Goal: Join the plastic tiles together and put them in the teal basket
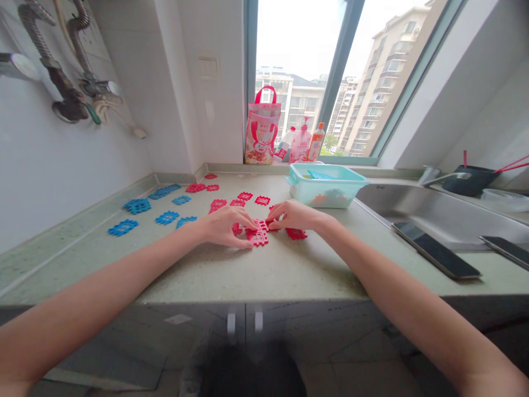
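My left hand (226, 226) and my right hand (291, 215) meet over a small cluster of joined red interlocking tiles (259, 231) on the pale green countertop (264, 270). Both hands pinch the cluster from opposite sides, fingers curled onto it. One loose red tile (296, 234) lies under my right wrist. More red tiles (244, 196) lie scattered just beyond my hands. Several blue tiles (137, 206) are spread out to the left, near the wall.
A light teal plastic bin (326, 185) stands behind my right hand. Two phones (436, 257) lie by the steel sink (413, 212) at right. A pink bag (262, 128) and bottles (308, 143) stand on the window sill. Pipes (66, 77) hang on the left wall.
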Demonstrator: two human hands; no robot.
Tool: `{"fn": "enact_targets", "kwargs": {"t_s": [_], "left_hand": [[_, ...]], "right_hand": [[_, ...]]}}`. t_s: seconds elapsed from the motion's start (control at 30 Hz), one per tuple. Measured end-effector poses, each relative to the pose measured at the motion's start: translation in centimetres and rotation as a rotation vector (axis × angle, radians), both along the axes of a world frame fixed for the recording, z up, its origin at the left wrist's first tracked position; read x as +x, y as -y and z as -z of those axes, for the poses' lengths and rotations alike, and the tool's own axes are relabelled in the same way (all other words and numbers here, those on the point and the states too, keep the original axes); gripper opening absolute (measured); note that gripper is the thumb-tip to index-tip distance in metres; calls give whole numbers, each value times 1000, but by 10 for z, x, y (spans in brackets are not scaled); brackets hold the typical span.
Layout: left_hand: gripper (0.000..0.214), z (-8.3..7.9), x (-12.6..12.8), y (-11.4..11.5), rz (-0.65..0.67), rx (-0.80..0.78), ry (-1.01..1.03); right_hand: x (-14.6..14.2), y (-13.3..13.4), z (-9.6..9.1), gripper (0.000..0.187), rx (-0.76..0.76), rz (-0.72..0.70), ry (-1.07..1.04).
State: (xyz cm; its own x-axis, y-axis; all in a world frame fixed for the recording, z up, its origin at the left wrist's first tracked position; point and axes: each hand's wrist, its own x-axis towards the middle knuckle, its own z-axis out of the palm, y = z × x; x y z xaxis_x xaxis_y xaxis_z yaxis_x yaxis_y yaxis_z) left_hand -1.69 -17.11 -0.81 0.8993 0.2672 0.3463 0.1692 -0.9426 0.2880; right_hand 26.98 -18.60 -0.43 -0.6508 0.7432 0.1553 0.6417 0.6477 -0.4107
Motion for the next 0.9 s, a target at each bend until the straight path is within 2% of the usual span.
{"fn": "enact_targets", "kwargs": {"t_s": [0.07, 0.3, 0.43, 0.5, 0.6, 0.67, 0.73, 0.83, 0.9], "left_hand": [[35, 0, 1, 0, -5, 14, -1], [33, -2, 4, 2, 86, -19, -2], [31, -2, 7, 2, 116, -90, 19], [30, -1, 8, 4, 97, -86, 18], [33, 0, 7, 6, 53, -30, -7], [40, -1, 4, 5, 57, 37, -24], [45, -5, 0, 3, 67, 170, -4], [37, -20, -11, 10, 51, 495, 102], [32, -35, -23, 25, 69, 698, 166]], "right_hand": [[-4, -3, 5, 21, 8, -64, -49], [-1, -12, 21, 26, 5, -101, -178], [-3, -11, 31, 21, 64, -57, -217], [-7, -9, 31, 20, 65, -37, -194], [-6, -1, 20, 24, 72, 12, -138], [5, 9, 8, 28, 112, 48, -138], [22, 22, -3, 31, 134, 47, -151], [48, 40, -12, 34, 35, 31, -78], [58, 46, -12, 44, -27, 62, -2]]}}
